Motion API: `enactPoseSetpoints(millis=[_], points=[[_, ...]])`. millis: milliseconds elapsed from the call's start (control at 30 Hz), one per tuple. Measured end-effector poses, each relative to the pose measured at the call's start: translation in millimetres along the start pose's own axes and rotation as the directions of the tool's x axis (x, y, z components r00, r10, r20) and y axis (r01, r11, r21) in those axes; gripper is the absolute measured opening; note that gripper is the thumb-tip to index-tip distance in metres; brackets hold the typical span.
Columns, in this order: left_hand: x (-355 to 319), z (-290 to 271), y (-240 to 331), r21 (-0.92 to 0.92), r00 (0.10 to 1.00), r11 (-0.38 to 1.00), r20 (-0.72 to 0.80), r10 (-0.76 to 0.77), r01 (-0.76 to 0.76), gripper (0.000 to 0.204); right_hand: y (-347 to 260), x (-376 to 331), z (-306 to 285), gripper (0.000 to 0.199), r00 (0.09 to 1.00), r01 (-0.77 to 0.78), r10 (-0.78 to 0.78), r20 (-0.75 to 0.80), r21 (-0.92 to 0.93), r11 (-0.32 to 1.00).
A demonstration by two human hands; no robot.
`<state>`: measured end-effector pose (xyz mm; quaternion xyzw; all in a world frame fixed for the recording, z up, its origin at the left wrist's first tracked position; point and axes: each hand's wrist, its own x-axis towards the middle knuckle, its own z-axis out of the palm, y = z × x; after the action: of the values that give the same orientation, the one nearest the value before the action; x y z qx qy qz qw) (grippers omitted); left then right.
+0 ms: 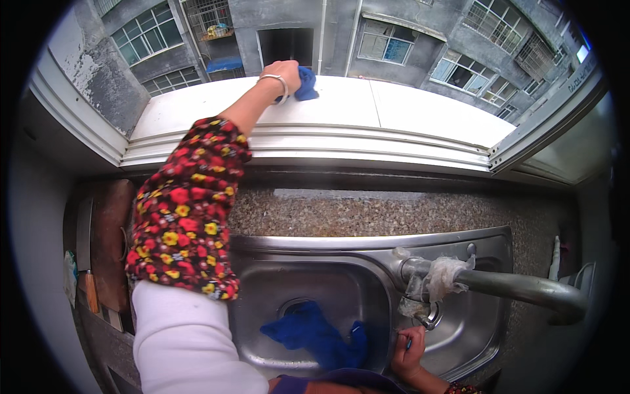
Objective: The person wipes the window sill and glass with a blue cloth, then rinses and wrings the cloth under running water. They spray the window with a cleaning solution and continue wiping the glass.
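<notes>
My left hand [287, 73] reaches out over the white window ledge [426, 108], its fingers closed on a bunched blue cloth [306, 84] that touches the ledge. A silver bangle circles that wrist, below a flowered sleeve. A second blue cloth [315, 335] lies crumpled in the left basin of the steel sink [367, 241], partly over the drain. My right hand [408, 351] is closed at the divider between the basins, below the faucet. Something small and bluish shows between its fingers, too little to name.
A steel faucet [512, 287] with plastic wrapped around its base juts right over the second basin. At left stand a brown board [111, 243] and a cleaver [88, 262] with a wooden handle. White window tracks [315, 141] run behind the speckled counter [341, 213]; grey buildings rise outside.
</notes>
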<state>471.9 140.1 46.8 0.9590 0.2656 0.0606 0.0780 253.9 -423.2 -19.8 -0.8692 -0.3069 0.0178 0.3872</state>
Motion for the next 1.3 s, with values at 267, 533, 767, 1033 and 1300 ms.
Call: enactPoseSetpoints(millis=[267, 533, 767, 1033, 1300], points=[[43.3, -37.9, 81.8, -0.882, 0.79, -0.084, -0.369, -0.489, -0.464, 0.022, 5.8, -3.8, 0.6, 0.02, 1.0, -0.009, 0.01, -0.029, 0.019, 1.0], [-58.4, 3.1, 73.6, -0.102, 0.928, 0.923, -0.05, 0.369, -0.372, 0.025, 5.8, -4.8, 1.1, 0.02, 0.999, 0.024, -0.022, -0.031, 0.051, 0.998], [20.9, 16.6, 54.6, -0.286, 0.888, 0.939, -0.358, -0.288, 0.19, 0.023, 1.5, -2.0, -1.8, 0.035, 0.999, -0.018, 0.021, -0.047, 0.055, 0.998], [-79.9, -111.8, 134.2, -0.969, 0.891, -0.244, 0.081, -0.446, -0.034, 0.019, 16.5, -6.1, 8.4, 0.03, 0.997, -0.005, 0.01, -0.074, 0.069, 0.998], [-119.0, -228.0, 299.1, -0.986, 0.974, 0.107, 0.103, -0.202, 0.127, 0.024, 36.8, 10.6, -46.8, 0.023, 0.966, 0.122, -0.161, 0.204, 0.19, 0.974]])
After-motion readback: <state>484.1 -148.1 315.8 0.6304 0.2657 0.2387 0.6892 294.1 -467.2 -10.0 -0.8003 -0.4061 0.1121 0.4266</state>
